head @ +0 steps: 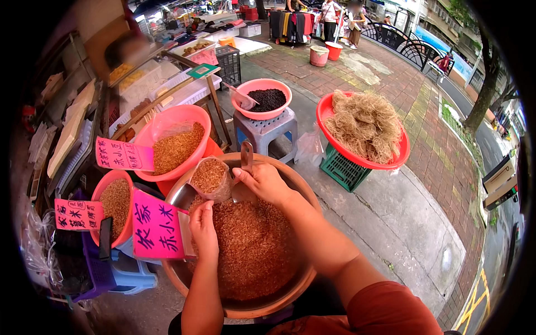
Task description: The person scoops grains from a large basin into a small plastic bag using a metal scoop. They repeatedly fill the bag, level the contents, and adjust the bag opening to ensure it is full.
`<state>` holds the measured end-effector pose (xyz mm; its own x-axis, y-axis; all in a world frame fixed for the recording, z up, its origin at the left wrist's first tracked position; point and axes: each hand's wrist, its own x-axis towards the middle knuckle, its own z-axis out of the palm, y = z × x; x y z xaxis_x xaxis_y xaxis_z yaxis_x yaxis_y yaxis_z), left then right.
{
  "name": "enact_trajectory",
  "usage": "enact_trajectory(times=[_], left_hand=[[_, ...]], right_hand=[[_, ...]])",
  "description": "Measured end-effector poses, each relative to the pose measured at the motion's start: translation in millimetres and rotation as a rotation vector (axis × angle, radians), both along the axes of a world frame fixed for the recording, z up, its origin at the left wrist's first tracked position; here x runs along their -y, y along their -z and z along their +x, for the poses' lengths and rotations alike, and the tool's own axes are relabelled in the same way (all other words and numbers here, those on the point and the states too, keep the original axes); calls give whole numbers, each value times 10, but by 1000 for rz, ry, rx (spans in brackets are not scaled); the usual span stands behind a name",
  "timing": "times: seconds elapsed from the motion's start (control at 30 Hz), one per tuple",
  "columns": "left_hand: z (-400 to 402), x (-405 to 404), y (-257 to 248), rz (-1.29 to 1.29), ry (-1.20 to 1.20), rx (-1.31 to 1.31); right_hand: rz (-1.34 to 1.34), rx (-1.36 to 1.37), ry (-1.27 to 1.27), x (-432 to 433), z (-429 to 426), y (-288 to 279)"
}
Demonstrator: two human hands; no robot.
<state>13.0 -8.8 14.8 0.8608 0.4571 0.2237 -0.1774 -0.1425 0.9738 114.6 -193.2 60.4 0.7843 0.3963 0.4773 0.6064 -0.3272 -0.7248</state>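
Observation:
Before me stands a large round basin (310,272) with an orange rim, holding a heap of reddish-brown grain (247,259). My left hand (204,224) holds the lower edge of a clear plastic bag (211,178) filled with similar grain, above the basin's upper left part. In my right hand (264,182) is a metal scoop (244,193), its blade pointing down beside the bag, just over the heap. The fingertips of my right hand lie close to the bag; whether they touch it I cannot tell. How much grain is in the scoop is hidden.
Pink bowls of grain (205,113) (97,188) and handwritten signs (157,226) crowd the left. A bowl of black grains (268,100) sits on a grey stool (268,130). A red basin of dried tangled strands (364,125) rests on a green crate (343,167) at right. People stand farther off.

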Motion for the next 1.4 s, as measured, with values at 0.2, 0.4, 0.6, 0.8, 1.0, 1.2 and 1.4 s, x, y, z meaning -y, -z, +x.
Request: enact_trajectory(times=[0.2, 0.4, 0.6, 0.8, 1.0, 1.2, 1.4], left_hand=[[39, -118, 83, -36, -79, -24], [61, -190, 202, 17, -108, -80], [95, -273, 459, 132, -89, -168], [64, -224, 509, 555, -46, -269], [-17, -224, 505, 606, 16, -188], [46, -198, 410, 625, -19, -214], [47, -143, 306, 336, 83, -255]], right_hand=[[-8, 97, 296, 30, 40, 13], [-109, 69, 524, 65, 79, 15], [-107, 211, 471, -30, 97, 148], [-326, -62, 290, -66, 72, 367], [-363, -118, 102, -24, 83, 395], [-487, -118, 151, -120, -25, 334], [-570, -126, 68, -117, 38, 329]])
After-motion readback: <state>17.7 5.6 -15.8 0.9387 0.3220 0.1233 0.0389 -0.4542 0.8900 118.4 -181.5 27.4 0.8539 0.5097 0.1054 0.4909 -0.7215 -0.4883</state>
